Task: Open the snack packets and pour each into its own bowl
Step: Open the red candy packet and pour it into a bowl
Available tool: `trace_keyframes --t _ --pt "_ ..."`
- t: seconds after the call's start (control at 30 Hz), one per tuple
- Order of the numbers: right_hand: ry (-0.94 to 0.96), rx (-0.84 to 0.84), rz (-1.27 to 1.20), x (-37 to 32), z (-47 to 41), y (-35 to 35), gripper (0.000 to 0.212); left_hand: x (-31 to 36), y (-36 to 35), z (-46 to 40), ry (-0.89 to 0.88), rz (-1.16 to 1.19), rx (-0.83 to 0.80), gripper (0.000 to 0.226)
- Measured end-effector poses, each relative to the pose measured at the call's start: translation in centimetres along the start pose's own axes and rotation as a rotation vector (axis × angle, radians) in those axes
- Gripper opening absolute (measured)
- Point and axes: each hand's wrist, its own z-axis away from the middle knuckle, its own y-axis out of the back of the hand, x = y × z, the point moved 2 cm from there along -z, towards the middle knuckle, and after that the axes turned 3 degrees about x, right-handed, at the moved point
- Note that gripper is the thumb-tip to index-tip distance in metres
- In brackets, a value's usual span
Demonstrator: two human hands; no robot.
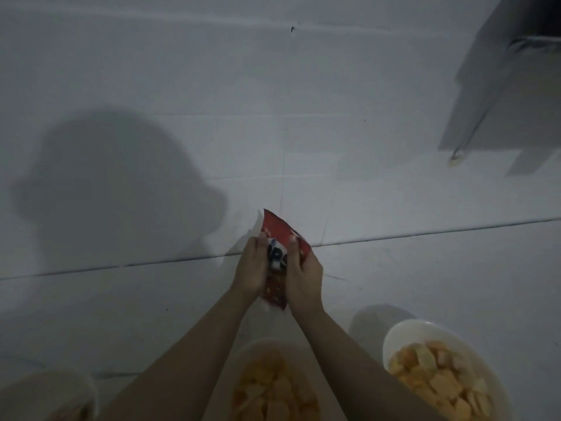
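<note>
A red snack packet (277, 235) is held upright in front of me between both hands. My left hand (251, 265) grips its left side and my right hand (305, 270) grips its right side, thumbs on the printed front. The packet's top edge points up and away. Below my arms stand three white bowls: one at the right (394, 335) full of orange-yellow chips, one in the middle (243, 354) with chips, partly hidden by my forearms, and one at the lower left corner (88, 387) with some chips showing at the frame's edge.
The bowls stand on a white counter (425, 268) that meets a white tiled wall (212, 86). A grey shelf or cabinet (501, 95) hangs at the upper right. My shadow falls on the wall at the left.
</note>
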Motion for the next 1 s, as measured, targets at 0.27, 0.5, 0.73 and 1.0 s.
trace_keyframes --t 0.27,0.5,0.73,1.0 --pt "-0.11 0.081 -0.159 -4.4 1.4 4.1 0.051 4.1 1.4 6.5 -0.156 -0.131 0.115 0.045" --pt "-0.122 0.031 -0.216 -9.4 8.1 12.0 0.042 8.3 -0.5 16.2 -0.204 -0.077 0.145 0.042" --pt "-0.027 0.123 -0.143 -10.2 16.2 23.3 0.029 9.2 -7.4 25.6 -0.241 0.084 0.01 0.041" --pt "-0.002 0.27 -0.027 -10.0 19.8 38.6 0.024 10.4 -20.2 33.4 -0.263 0.086 -0.346 0.038"
